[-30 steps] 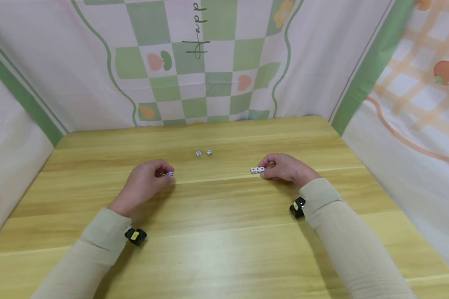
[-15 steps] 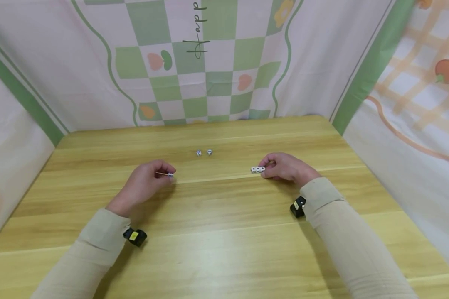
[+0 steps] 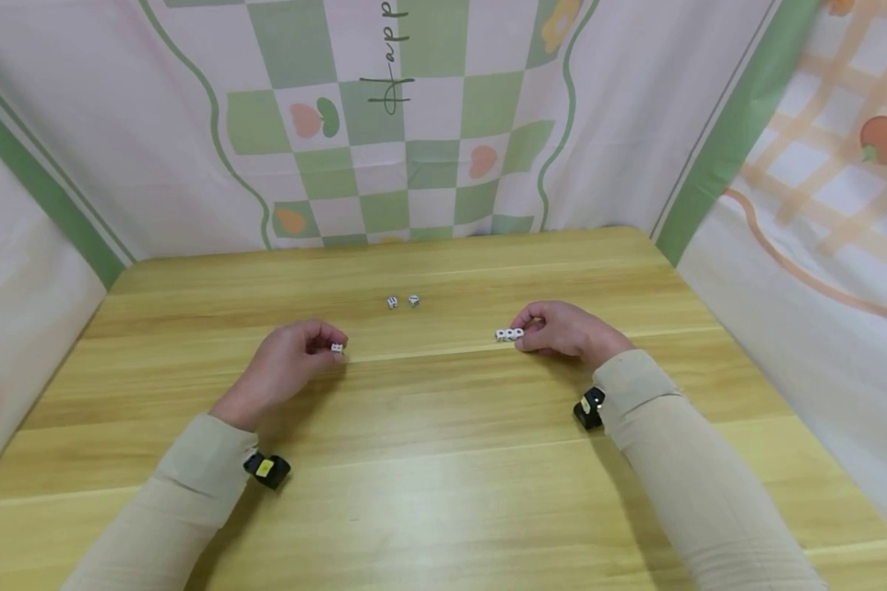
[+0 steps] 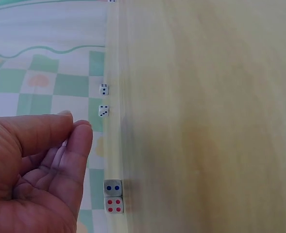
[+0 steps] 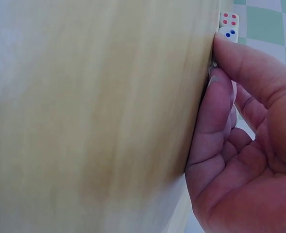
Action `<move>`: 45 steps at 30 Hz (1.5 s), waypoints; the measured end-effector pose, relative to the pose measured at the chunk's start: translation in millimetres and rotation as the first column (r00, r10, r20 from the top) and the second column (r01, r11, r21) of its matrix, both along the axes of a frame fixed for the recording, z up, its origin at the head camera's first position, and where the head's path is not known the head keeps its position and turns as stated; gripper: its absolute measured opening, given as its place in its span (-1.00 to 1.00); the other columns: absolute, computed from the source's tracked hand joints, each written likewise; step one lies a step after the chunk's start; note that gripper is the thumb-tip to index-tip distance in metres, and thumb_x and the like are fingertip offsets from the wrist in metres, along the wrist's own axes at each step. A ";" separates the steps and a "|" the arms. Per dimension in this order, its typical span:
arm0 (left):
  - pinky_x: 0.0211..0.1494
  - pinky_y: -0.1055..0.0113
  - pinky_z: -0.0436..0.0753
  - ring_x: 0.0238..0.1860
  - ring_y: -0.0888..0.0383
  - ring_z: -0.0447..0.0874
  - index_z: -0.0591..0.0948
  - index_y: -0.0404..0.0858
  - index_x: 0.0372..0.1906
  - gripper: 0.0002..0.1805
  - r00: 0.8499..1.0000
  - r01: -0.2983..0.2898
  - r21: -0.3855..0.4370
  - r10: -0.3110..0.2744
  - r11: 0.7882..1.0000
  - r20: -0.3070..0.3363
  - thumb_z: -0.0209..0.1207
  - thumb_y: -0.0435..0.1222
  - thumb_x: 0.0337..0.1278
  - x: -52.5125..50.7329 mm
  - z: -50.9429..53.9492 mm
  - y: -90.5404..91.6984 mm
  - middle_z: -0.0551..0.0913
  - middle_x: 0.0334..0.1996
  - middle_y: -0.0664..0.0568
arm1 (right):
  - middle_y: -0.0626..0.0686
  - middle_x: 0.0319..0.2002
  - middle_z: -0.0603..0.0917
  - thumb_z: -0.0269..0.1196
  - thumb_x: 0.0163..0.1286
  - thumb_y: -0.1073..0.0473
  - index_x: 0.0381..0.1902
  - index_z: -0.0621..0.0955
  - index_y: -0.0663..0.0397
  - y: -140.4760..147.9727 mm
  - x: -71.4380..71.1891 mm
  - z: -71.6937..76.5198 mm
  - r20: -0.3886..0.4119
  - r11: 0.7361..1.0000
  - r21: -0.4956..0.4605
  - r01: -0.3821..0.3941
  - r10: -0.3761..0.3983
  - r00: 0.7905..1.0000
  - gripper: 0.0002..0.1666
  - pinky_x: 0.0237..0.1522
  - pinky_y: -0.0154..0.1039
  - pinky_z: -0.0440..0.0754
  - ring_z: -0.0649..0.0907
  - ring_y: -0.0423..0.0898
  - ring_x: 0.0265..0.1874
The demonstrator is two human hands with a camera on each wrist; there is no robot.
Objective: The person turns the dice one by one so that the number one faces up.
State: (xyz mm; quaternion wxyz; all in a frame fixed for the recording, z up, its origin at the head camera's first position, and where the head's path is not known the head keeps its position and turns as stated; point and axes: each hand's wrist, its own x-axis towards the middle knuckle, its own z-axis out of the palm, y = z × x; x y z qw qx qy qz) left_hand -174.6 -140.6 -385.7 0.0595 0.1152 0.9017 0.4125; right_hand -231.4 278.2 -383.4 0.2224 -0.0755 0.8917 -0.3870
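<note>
In the head view my left hand (image 3: pixel 288 361) pinches a small white die (image 3: pixel 337 348) between its thumb and fingertips, just above the table. The left wrist view of that hand (image 4: pixel 41 174) shows no clear die at the fingertips. Past the fingers there, two dice (image 4: pixel 113 196) sit side by side, one with blue dots up front and one with red. My right hand (image 3: pixel 562 332) holds the right end of a row of three dice (image 3: pixel 508 335) on the table. Its thumb and fingers hide part of the row (image 5: pixel 228 26) in the right wrist view.
Two loose dice (image 3: pixel 402 302) lie slightly apart near the middle back of the wooden table (image 3: pixel 429 443). A printed curtain (image 3: pixel 384 164) hangs behind the table and along both sides. A small black camera is strapped at each wrist.
The die in my left fingertips has turned so that a different face shows, and the left hand has shifted down slightly. The right hand and its row stay practically still.
</note>
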 end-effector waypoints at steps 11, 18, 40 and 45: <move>0.05 0.14 0.63 -0.02 0.04 0.64 0.68 -0.19 0.07 -0.78 1.000 0.009 0.005 -0.009 1.000 0.015 0.27 -0.25 0.44 1.0 -2.6 -1.5 0.73 -0.03 -0.02 | 0.03 -0.21 0.65 0.37 0.41 0.26 0.09 0.60 0.23 0.5 0.6 0.5 0.013 1.000 -0.001 0.012 -0.012 1.000 -0.66 -0.28 -0.32 0.50 0.50 -0.13 -0.35; 0.04 0.15 0.61 -0.03 0.04 0.61 0.67 -0.21 0.05 -0.79 1.000 0.003 0.005 -0.003 1.000 0.026 0.28 -0.24 0.44 3.0 -3.0 -1.3 0.71 -0.05 -0.02 | 0.03 -0.21 0.66 0.38 0.41 0.25 0.08 0.60 0.23 0.6 0.7 0.6 0.012 1.000 -0.004 0.013 -0.013 1.000 -0.66 -0.27 -0.32 0.51 0.52 -0.12 -0.33; 0.16 0.02 0.63 0.16 -0.07 0.66 0.63 -0.23 0.22 -0.66 0.996 -0.085 -0.029 0.085 0.996 -0.014 0.18 -0.18 0.51 1.8 9.8 -35.6 0.69 0.09 -0.07 | 0.05 -0.18 0.66 0.38 0.42 0.22 0.11 0.59 0.24 2.0 4.0 3.4 0.008 1.000 -0.006 -0.004 0.004 1.000 -0.63 -0.27 -0.30 0.51 0.52 -0.10 -0.32; 0.16 0.05 0.57 0.12 -0.07 0.64 0.64 -0.25 0.21 -0.67 0.993 -0.116 -0.078 0.114 0.990 -0.038 0.19 -0.22 0.48 0.9 11.4 -47.6 0.69 0.06 -0.10 | 0.03 -0.19 0.66 0.39 0.41 0.21 0.11 0.59 0.23 3.3 4.4 3.9 0.005 1.000 -0.007 -0.006 0.006 1.000 -0.62 -0.27 -0.30 0.51 0.52 -0.11 -0.33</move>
